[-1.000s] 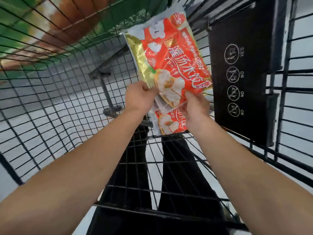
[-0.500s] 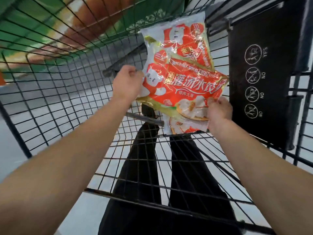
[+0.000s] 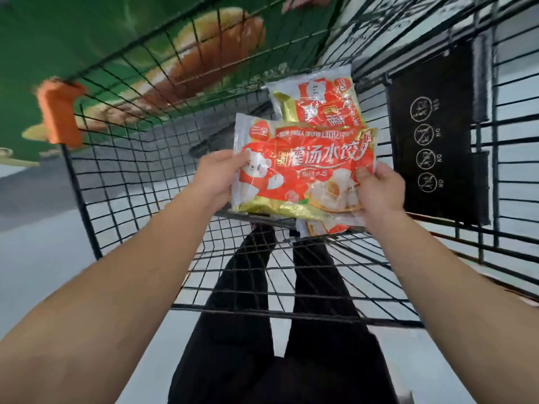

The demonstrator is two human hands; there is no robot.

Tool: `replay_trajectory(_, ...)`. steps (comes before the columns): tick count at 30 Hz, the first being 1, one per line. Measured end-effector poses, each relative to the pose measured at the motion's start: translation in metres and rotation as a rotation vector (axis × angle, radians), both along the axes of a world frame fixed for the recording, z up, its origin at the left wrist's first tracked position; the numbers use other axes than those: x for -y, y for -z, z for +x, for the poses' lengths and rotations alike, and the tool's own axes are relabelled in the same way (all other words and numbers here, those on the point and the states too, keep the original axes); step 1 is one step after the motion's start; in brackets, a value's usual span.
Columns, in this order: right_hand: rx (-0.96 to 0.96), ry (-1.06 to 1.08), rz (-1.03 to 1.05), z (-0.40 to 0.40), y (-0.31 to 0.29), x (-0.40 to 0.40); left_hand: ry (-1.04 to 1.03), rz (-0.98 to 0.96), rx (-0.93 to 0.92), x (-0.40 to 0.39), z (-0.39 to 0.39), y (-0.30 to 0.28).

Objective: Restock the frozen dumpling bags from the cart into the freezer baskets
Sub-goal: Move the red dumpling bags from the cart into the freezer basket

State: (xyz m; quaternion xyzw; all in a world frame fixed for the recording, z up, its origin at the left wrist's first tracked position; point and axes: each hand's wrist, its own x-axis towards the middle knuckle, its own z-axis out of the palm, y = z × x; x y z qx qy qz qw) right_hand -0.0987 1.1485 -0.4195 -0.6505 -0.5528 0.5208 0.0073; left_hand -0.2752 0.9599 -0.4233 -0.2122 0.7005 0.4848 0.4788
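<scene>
Someone is holding a red dumpling bag (image 3: 303,170) flat over the black wire cart (image 3: 122,176), the left hand (image 3: 217,176) gripping its left edge and the right hand (image 3: 379,188) pinching its right edge. A second bag (image 3: 320,97) is lying behind it, probably propped against the cart's far wall.
</scene>
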Motion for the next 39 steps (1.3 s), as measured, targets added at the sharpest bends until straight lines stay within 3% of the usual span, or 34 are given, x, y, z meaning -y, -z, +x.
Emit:
replay_trajectory(11,-0.323,-0.191,0.038,-0.059,-0.114,0.062,-0.095,0.013,-0.444,0.118,-0.018,-0.153)
replay_trajectory(22,-0.577,-0.333,0.069,-0.032,-0.280,0.177,-0.320,0.072,-0.781,0.249,0.065,-0.299)
replay_trajectory(31,-0.677,-0.446,0.210,-0.023,-0.379,0.263,-0.419,0.158,-0.949,0.339,0.086,-0.380)
replay_trajectory(39,-0.721,-0.467,0.175,-0.055,-0.403,0.362,-0.463,0.184,-0.953,0.447,0.060,-0.389)
